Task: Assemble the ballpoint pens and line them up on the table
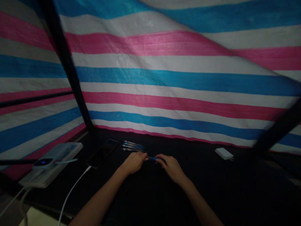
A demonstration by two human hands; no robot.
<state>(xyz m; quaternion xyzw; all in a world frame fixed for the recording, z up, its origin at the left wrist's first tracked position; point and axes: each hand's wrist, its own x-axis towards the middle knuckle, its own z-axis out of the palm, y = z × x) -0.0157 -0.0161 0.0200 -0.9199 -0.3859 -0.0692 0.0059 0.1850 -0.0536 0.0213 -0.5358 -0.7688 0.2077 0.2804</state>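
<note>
Left hand (134,162) and right hand (171,168) clench a slim blue pen (152,158) at the middle of the black tabletop (150,201), more slim pens (133,146) beyond (a white plastic case (66,152) at the left edge).

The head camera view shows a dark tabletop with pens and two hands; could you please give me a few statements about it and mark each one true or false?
1. The left hand and right hand hold a blue pen between them. True.
2. Several more pens lie grouped beyond the hands. True.
3. The smartphone lies to the right of the right hand. False: it lies to the left of the left hand.
4. The power bank shows a red light. False: its light is blue.
5. The backdrop is plain green. False: it is a tarp striped pink, white and blue.
</note>
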